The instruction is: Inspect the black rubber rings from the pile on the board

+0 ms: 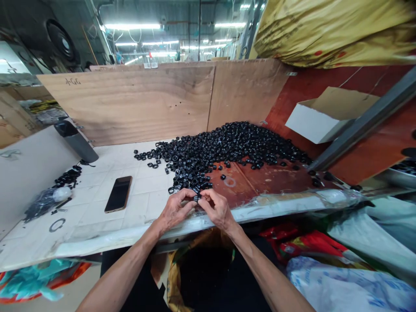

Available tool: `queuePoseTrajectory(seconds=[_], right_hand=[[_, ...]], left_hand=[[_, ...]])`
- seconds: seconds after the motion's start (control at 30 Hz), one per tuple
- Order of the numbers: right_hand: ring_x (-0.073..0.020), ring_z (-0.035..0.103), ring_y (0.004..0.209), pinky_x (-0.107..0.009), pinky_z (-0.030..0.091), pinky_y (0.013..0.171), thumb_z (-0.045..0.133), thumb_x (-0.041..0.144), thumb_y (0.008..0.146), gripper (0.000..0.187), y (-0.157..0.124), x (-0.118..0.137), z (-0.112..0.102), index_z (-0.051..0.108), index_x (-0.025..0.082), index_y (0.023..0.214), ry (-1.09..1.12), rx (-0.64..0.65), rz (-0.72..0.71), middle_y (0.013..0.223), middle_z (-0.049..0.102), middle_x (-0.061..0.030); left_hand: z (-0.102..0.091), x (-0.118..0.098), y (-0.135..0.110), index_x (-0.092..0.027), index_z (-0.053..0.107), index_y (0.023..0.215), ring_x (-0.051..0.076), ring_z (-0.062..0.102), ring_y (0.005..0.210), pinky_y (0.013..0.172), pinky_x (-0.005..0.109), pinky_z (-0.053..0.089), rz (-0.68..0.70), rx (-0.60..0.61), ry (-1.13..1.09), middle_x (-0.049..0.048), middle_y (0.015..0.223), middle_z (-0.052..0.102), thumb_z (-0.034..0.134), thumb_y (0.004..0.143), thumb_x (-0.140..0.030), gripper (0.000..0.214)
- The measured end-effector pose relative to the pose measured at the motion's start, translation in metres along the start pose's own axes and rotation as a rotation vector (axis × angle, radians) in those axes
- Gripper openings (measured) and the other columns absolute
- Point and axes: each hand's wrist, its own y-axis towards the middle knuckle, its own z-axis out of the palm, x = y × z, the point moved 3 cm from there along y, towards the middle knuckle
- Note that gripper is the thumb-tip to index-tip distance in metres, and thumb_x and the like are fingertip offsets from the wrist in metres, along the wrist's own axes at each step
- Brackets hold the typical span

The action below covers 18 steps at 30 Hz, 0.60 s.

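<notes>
Nearest me, btwn my knees, a yellowish sack (174,281) gapes, its mouth crumpled & its inside dark. Down to my R: glossy red plastic (320,245), creased, next to a wrinkled white-and-blue bag (351,281); far L, limp teal plastic (35,279), thin & bunched.

Above the sack, my L hand (177,209) and R hand (217,210) meet just over the table edge (260,212), which is wrapped in shiny, rumpled film. L thumb & fingers are pinched on a small black piece (196,198); R thumb & fingertips close on it from the other side. It's at the near tip of the heap; too small to make out its detail.

On the L, the tabletop (143,173) is pale & creased, w/ a flat, dark-glass phone (118,194) lying at a slant. Further L: a thin grey flat ring (57,225) and a crinkly clear bag (40,206) w/ dark bits in it.

Beyond my hands spreads the heap (227,147) of short, hollow black rings, smooth w/ a slight sheen, partly on a scuffed red-brown board (242,184). Back L, a matte dark cylindrical flask (78,141) tilts in view.

Behind: a plywood panel (146,104), wavy grain; R, a white carton (312,121), brown inside, by a grey metal bar (357,125). Top R, a taut-creased yellow sheet (325,30); far bkgd, tube lights (133,26).
</notes>
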Motion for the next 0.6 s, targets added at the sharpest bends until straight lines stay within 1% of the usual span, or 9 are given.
queuePoseTrajectory(seconds=[0.07, 0.1, 0.17, 0.27, 0.3, 0.4, 0.43, 0.53, 0.6], right_hand=[[-0.0171, 0.062, 0.071, -0.026, 0.049, 0.069, 0.059, 0.029, 0.093, 0.012, -0.001, 0.006, 0.001, 0.066, 0.02, 0.094, 0.051, 0.002, -0.058, 0.08, 0.067, -0.003], [-0.0171, 0.062, 0.071, -0.027, 0.049, 0.069, 0.059, 0.029, 0.093, 0.011, -0.003, 0.009, 0.002, 0.066, 0.02, 0.094, 0.071, -0.005, -0.06, 0.08, 0.067, -0.003], [-0.016, 0.06, 0.065, -0.026, 0.048, 0.064, 0.057, 0.03, 0.094, 0.014, -0.011, 0.015, 0.005, 0.065, 0.02, 0.087, 0.097, -0.02, 0.014, 0.073, 0.064, -0.0015], [-0.0135, 0.054, 0.055, -0.024, 0.043, 0.057, 0.051, 0.032, 0.1, 0.027, -0.033, 0.025, 0.01, 0.061, 0.02, 0.078, 0.101, -0.032, 0.167, 0.062, 0.058, 0.0015], [-0.0133, 0.053, 0.055, -0.024, 0.043, 0.057, 0.05, 0.033, 0.1, 0.026, -0.041, 0.029, 0.011, 0.062, 0.02, 0.081, 0.103, -0.043, 0.186, 0.063, 0.058, 0.0012], [-0.0148, 0.059, 0.063, -0.025, 0.047, 0.061, 0.054, 0.032, 0.098, 0.018, -0.065, 0.041, 0.012, 0.065, 0.019, 0.101, 0.146, -0.054, 0.161, 0.078, 0.065, -0.0026], [-0.015, 0.059, 0.063, -0.025, 0.047, 0.061, 0.055, 0.032, 0.098, 0.017, -0.071, 0.044, 0.013, 0.065, 0.019, 0.102, 0.167, -0.035, 0.164, 0.079, 0.064, -0.0027], [-0.0131, 0.054, 0.053, -0.024, 0.044, 0.053, 0.053, 0.033, 0.099, 0.018, -0.084, 0.046, 0.014, 0.063, 0.02, 0.091, 0.212, 0.025, 0.249, 0.066, 0.058, 0.0011], [-0.0137, 0.056, 0.056, -0.024, 0.046, 0.056, 0.054, 0.035, 0.098, 0.019, -0.09, 0.047, 0.014, 0.064, 0.02, 0.092, 0.209, 0.021, 0.256, 0.07, 0.06, -0.0001]], left_hand=[[-0.002, -0.001, -0.001, -0.017, 0.068, 0.104, 0.017, 0.068, 0.09, 0.087, 0.032, 0.056, -0.035, -0.018, -0.047, 0.0049, 0.1, 0.071, 0.064, 0.093, -0.024, 0.013], [-0.002, -0.003, -0.003, -0.017, 0.068, 0.103, 0.017, 0.068, 0.09, 0.087, 0.032, 0.056, -0.041, -0.017, -0.06, 0.0048, 0.1, 0.071, 0.064, 0.093, -0.024, 0.013], [-0.001, -0.011, -0.009, -0.017, 0.068, 0.104, 0.017, 0.068, 0.091, 0.087, 0.032, 0.055, -0.022, -0.01, -0.043, 0.005, 0.1, 0.071, 0.064, 0.093, -0.024, 0.013], [0.004, -0.027, -0.028, -0.018, 0.067, 0.106, 0.018, 0.067, 0.094, 0.089, 0.032, 0.054, 0.008, -0.016, 0.008, 0.0063, 0.104, 0.071, 0.062, 0.094, -0.024, 0.014], [0.006, -0.031, -0.035, -0.018, 0.067, 0.106, 0.019, 0.067, 0.094, 0.089, 0.033, 0.054, -0.009, -0.031, -0.004, 0.0065, 0.104, 0.071, 0.062, 0.095, -0.024, 0.014], [0.015, -0.035, -0.058, -0.018, 0.066, 0.104, 0.019, 0.068, 0.093, 0.088, 0.032, 0.055, -0.136, -0.083, -0.119, 0.0057, 0.101, 0.071, 0.062, 0.094, -0.026, 0.013], [0.019, -0.035, -0.064, -0.018, 0.066, 0.104, 0.019, 0.068, 0.092, 0.088, 0.031, 0.055, -0.175, -0.093, -0.151, 0.0053, 0.1, 0.071, 0.063, 0.094, -0.027, 0.013], [0.027, -0.034, -0.079, -0.018, 0.066, 0.104, 0.019, 0.068, 0.092, 0.088, 0.031, 0.055, -0.243, -0.116, -0.208, 0.0048, 0.098, 0.071, 0.065, 0.093, -0.029, 0.015], [0.032, -0.034, -0.086, -0.018, 0.066, 0.102, 0.019, 0.069, 0.091, 0.087, 0.031, 0.055, -0.286, -0.129, -0.264, 0.0046, 0.097, 0.072, 0.066, 0.092, -0.031, 0.016]])
